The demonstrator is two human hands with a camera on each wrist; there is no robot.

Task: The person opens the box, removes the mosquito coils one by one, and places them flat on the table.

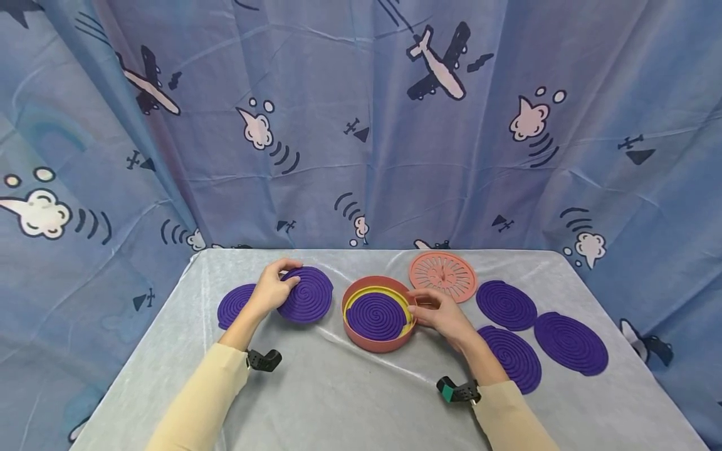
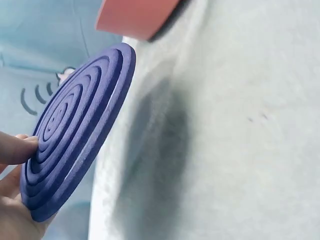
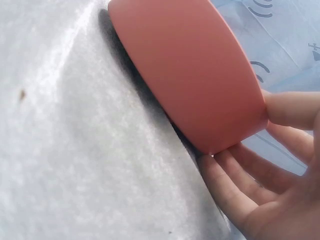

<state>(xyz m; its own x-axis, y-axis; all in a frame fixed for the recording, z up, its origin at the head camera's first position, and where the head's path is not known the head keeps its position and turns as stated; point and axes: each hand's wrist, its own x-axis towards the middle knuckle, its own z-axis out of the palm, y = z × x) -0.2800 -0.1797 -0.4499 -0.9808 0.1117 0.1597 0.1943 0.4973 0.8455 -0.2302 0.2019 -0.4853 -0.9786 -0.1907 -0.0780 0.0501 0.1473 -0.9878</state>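
My left hand (image 1: 273, 288) pinches a purple mosquito coil (image 1: 307, 294) by its left edge, thumb on the near face. In the left wrist view that coil (image 2: 75, 130) is tilted up, above the cloth, casting a shadow. To its right stands a round coral-pink box (image 1: 375, 345) with a yellow inner ring (image 1: 402, 302). Another purple coil (image 1: 375, 317) lies inside it. My right hand (image 1: 442, 313) holds the box's right side; the right wrist view shows thumb and fingers against the outer wall of the box (image 3: 190, 70).
A slotted coral lid (image 1: 442, 275) lies behind the right hand. Three purple coils (image 1: 506, 305) lie on the right, one partly behind the right forearm. Another coil (image 1: 234, 305) lies behind the left wrist. A patterned curtain (image 1: 361, 125) borders the white-covered table (image 1: 338, 401).
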